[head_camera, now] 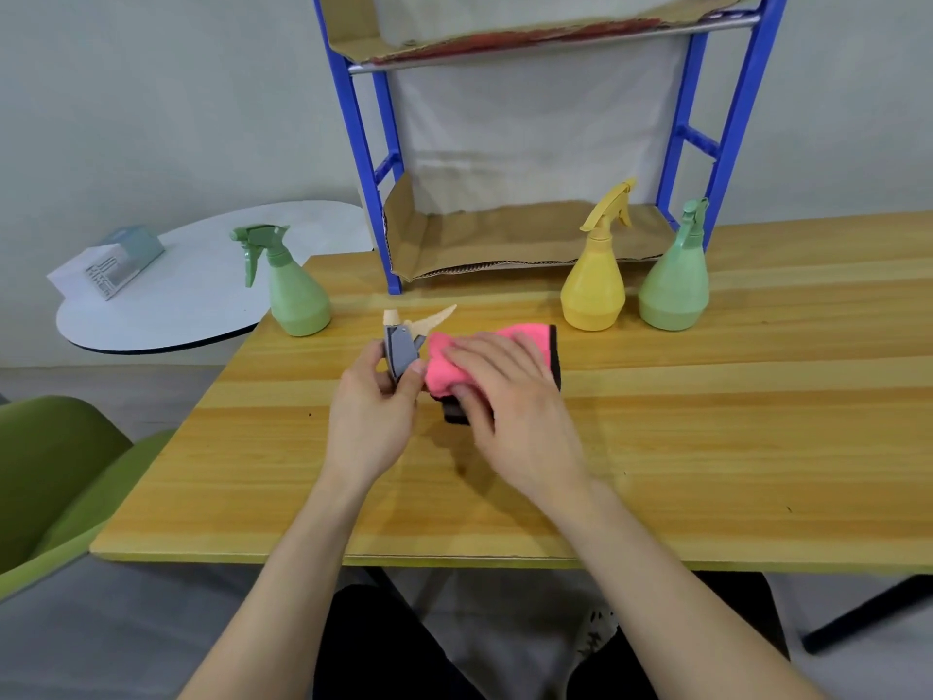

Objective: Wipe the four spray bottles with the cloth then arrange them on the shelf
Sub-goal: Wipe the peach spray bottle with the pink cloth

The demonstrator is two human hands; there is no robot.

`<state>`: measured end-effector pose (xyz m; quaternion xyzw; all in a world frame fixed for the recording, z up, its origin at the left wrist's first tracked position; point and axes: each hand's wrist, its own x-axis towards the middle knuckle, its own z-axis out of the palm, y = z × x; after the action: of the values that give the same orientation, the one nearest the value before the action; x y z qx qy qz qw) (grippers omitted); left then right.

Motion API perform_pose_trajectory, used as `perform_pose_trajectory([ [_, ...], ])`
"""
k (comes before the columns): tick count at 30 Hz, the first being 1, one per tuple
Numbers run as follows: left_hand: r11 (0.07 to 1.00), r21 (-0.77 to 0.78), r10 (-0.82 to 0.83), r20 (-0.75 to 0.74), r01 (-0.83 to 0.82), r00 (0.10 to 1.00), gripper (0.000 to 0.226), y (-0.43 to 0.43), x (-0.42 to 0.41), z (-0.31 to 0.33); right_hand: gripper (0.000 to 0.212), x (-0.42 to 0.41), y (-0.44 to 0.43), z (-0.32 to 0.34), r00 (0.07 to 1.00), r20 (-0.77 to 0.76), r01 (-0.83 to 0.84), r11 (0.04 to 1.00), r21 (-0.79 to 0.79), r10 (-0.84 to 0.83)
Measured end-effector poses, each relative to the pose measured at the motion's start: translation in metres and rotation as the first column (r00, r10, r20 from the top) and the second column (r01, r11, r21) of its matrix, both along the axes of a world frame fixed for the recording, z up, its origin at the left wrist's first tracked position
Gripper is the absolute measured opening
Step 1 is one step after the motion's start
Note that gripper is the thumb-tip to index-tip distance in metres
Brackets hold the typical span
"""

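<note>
My left hand (376, 414) grips the grey spray head of a bottle (399, 348) with a beige trigger, held over the wooden table (707, 437). My right hand (510, 396) presses a pink cloth (530, 336) with a dark edge around that bottle's body, which the cloth hides. A green spray bottle (295, 290) stands at the table's far left. A yellow spray bottle (595, 280) and another green one (676, 280) stand upright side by side at the far right, just in front of the blue shelf (381, 189). The shelf's lower board, lined with cardboard (505, 240), holds nothing.
A round white side table (202, 290) with a small box (118, 260) sits beyond the table's left edge. A green chair (55, 477) is at the near left. A second cardboard-lined shelf board (530, 37) is higher up.
</note>
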<state>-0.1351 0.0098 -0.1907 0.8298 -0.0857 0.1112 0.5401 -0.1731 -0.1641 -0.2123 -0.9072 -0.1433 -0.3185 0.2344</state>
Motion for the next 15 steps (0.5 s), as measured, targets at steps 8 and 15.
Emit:
perform_pose_trajectory([
  [8, 0.998, -0.008, 0.061, -0.082, -0.062, 0.995, 0.054, -0.002, -0.005, 0.010, 0.033, -0.006, -0.023, 0.009, 0.979, -0.094, 0.191, 0.976, 0.107, -0.181],
  [15, 0.999, -0.041, 0.005, -0.059, -0.007, 0.998, 0.063, 0.001, -0.019, 0.025, 0.033, 0.002, -0.034, 0.007, 0.944, -0.198, 0.318, 0.890, 0.326, -0.264],
])
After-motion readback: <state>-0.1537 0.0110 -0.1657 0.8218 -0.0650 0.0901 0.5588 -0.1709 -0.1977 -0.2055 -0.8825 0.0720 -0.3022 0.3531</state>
